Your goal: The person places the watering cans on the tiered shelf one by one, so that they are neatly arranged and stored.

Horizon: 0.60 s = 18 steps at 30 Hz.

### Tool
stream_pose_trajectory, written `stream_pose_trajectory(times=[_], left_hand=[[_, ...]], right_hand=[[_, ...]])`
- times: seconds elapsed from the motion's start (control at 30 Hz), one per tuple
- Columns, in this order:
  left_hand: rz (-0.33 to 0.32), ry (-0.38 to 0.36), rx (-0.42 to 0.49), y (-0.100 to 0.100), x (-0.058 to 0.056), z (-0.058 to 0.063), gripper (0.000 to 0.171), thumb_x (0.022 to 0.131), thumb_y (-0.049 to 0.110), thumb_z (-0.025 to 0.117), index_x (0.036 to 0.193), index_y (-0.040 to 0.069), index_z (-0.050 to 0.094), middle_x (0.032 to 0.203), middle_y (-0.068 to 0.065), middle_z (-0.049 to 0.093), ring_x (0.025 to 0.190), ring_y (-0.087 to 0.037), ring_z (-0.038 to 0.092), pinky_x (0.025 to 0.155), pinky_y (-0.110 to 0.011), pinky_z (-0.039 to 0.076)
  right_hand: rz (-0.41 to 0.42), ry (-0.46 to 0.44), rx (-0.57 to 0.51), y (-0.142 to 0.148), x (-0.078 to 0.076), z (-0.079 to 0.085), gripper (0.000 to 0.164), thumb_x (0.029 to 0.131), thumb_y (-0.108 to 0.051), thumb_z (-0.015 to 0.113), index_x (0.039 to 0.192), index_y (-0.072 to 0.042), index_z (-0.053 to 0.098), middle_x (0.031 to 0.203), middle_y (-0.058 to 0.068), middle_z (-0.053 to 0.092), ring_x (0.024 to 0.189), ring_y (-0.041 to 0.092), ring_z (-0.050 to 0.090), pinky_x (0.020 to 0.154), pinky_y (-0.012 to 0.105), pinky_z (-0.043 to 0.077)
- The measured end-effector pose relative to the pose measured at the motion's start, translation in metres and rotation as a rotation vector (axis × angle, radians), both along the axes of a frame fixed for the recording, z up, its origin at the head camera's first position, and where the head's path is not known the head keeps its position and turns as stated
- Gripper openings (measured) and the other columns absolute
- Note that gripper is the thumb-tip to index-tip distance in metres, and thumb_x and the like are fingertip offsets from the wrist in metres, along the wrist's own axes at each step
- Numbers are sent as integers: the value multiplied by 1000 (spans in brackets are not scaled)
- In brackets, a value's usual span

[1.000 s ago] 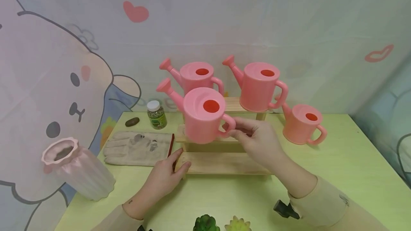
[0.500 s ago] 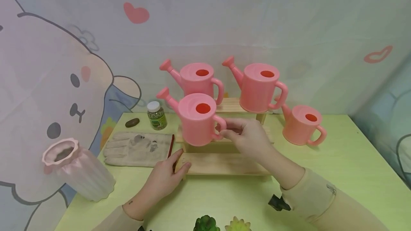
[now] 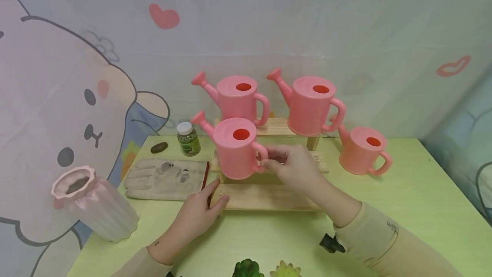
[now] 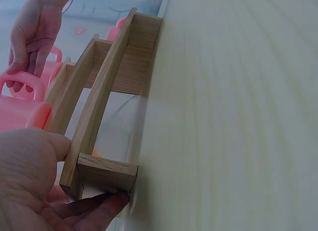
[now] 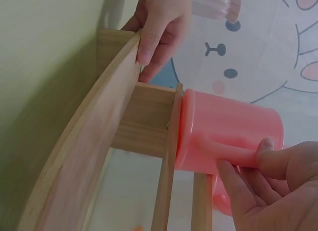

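My right hand [image 3: 296,168] pinches the handle of a pink watering can [image 3: 235,153], thumb and fingers round it in the right wrist view. This can [image 5: 228,126] stands upright at the left of the middle step, its base right at the board. My left hand [image 3: 197,210] grips the left end of the stepped wooden stand [image 3: 269,196]; in the left wrist view its thumb lies on the lowest board and its fingers reach round the end piece. On the top step sit two more pink watering cans, one at left [image 3: 234,97] and one at right [image 3: 309,108].
A fourth-looking pink watering can [image 3: 361,151] stands on the table right of the stand. Left lie work gloves [image 3: 165,178], a lidded jar [image 3: 188,140], a dark stone [image 3: 159,147] and a tilted pink vase [image 3: 98,208]. Succulents [image 3: 247,268] show at the front edge.
The right hand has brought the watering can down and slightly left onto the middle step, still pinching its handle. The left hand stays on the stand's end.
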<state>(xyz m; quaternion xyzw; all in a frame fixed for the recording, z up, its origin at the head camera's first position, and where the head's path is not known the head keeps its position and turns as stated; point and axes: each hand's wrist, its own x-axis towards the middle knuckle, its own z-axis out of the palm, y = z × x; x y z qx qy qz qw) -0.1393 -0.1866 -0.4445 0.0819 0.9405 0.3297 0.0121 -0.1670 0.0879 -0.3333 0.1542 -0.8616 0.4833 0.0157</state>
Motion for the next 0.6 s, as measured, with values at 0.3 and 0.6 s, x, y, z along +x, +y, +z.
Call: stream_pose_trajectory(times=[0.3, 0.6], left_hand=[[4, 5, 4, 1, 0, 1, 67, 99, 52, 62, 154, 17, 48, 51, 4, 43, 51, -11, 36, 73, -34, 46], [3, 22, -6, 1, 1, 0, 67, 99, 52, 62, 153, 16, 49, 55, 4, 48, 65, -10, 51, 81, -38, 51]], right_hand=[[6, -3, 30, 1, 0, -1, 30, 91, -22, 80, 120, -23, 77, 110, -7, 78, 97, 11, 76, 79, 30, 60], [27, 12, 23, 3, 1, -3, 31, 89, -23, 81, 120, -20, 75, 106, -7, 78, 99, 11, 76, 86, 31, 60]])
